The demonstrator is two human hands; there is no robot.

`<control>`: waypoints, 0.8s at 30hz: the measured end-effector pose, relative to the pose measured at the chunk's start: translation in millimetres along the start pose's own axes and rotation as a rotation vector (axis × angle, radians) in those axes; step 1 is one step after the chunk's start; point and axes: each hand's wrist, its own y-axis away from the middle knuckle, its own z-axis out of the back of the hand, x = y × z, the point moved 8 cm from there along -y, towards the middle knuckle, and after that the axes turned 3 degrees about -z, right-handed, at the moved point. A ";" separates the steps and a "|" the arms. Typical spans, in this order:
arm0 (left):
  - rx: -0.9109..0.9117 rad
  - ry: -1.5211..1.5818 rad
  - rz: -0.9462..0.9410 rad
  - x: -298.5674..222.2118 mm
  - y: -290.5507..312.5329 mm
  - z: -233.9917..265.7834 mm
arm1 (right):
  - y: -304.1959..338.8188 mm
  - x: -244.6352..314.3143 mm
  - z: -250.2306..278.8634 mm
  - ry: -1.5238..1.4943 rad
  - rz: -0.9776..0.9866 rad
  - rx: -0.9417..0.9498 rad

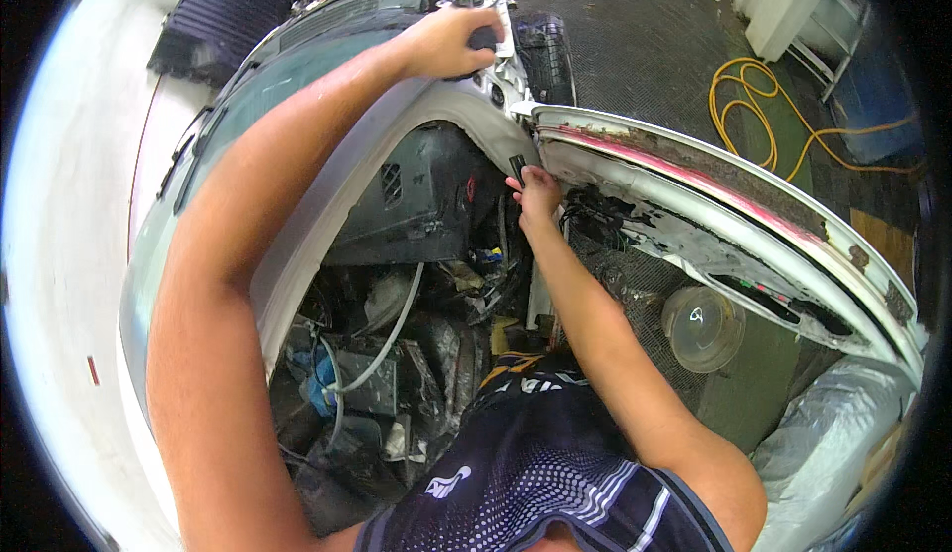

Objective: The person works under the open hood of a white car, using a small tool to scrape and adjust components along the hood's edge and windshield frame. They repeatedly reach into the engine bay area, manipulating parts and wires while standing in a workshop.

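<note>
A partly stripped white car body [327,205] stands in front of me, its door opening facing me. My left hand [451,44] reaches over the windshield pillar to the front corner; its fingers curl around a dark object [483,38] too hidden to name. Lower down, beside the door hinge area, my right hand [538,195] grips a small black cylinder [517,167], held upright against the front pillar [486,130]. The open door [694,180], white with a red strip and rusty patches, swings out to the right of that hand.
Inside the gutted cabin are a black plastic dash part [421,205], loose wiring and a pale hose [397,326]. A round clear tub [702,329] sits under the door. A tire [544,56], a coiled yellow hose [729,106] and silvery plastic sheeting [838,443] lie around.
</note>
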 end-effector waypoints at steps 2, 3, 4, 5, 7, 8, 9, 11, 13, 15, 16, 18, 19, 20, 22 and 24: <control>-0.136 -0.031 -0.143 5.9 16.4 -5.8 | 7.0 -8.2 -7.8 -0.077 -0.005 -0.070; -0.097 0.030 -0.113 5.1 18.1 -10.7 | 12.8 -10.4 -11.9 -0.157 -0.054 -0.115; -0.073 0.035 -0.079 6.3 14.9 -13.4 | 12.8 -16.9 -9.1 -0.237 -0.099 -0.160; -0.049 0.039 -0.045 7.1 12.6 -16.5 | 9.7 -18.1 -15.2 -0.326 -0.103 -0.105; -0.002 0.080 0.063 9.7 4.8 -12.7 | 2.3 -7.5 -31.5 -0.386 -0.044 -0.065; -0.032 0.109 0.051 10.2 1.7 -11.7 | 0.3 -2.6 -37.9 -0.414 -0.014 -0.045; -0.059 0.135 0.058 20.6 8.8 -14.3 | 12.0 1.2 -48.5 -0.380 -0.003 -0.039; -0.094 0.158 0.074 30.8 10.9 -13.9 | 12.2 7.2 -57.1 -0.419 -0.008 -0.066; -0.127 0.147 0.027 25.9 4.7 -10.0 | -1.2 8.8 -56.7 -0.460 -0.015 -0.110; 0.005 0.156 0.147 20.8 3.2 -13.1 | -11.0 9.0 -55.2 -0.492 -0.041 -0.172; -0.007 0.166 0.148 20.9 1.7 -12.6 | -15.0 9.6 -58.4 -0.505 -0.062 -0.156; -0.029 0.187 0.157 25.1 3.2 -13.1 | -19.4 7.4 -67.3 -0.526 -0.112 -0.124; -0.040 0.173 0.135 26.6 2.8 -12.1 | -20.2 10.3 -71.5 -0.527 -0.093 -0.075; -0.039 0.176 0.144 29.0 4.4 -15.1 | -19.9 9.3 -73.8 -0.519 -0.114 -0.051; -0.040 0.172 0.151 24.6 2.4 -11.4 | -27.0 10.2 -78.6 -0.511 -0.148 0.001; -0.044 0.208 0.171 28.3 1.4 -13.8 | -30.8 7.0 -77.2 -0.542 -0.208 -0.001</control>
